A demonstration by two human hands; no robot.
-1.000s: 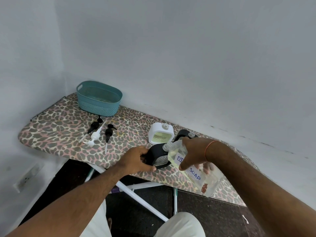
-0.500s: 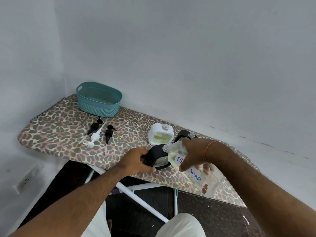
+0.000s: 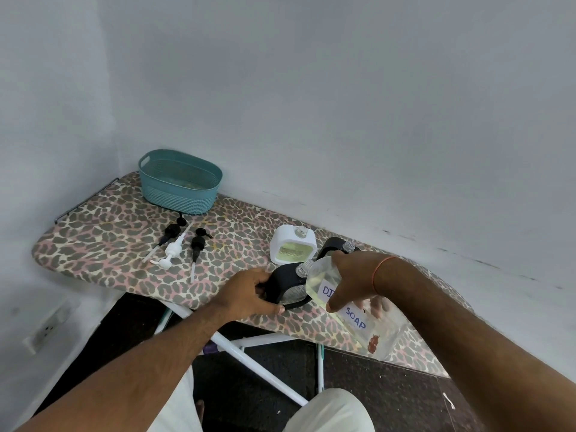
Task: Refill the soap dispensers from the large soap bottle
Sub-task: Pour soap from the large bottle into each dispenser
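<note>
My right hand [image 3: 350, 277] grips the large clear soap bottle [image 3: 358, 319], labelled "SOAP" and tipped so its mouth meets the neck of a black dispenser [image 3: 288, 286]. My left hand [image 3: 249, 294] holds that black dispenser by its left side near the board's front edge. Yellowish liquid sits in the tilted bottle. A white dispenser [image 3: 293, 249] with pale soap inside stands just behind, uncapped. A second black dispenser [image 3: 335, 246] stands behind my right hand, mostly hidden.
Three pump tops, two black [image 3: 197, 244] and one white [image 3: 171, 249], lie on the leopard-print ironing board [image 3: 109, 244] to the left. A teal basket [image 3: 179, 180] sits at the back left corner by the wall. The board's white legs [image 3: 258, 366] cross below.
</note>
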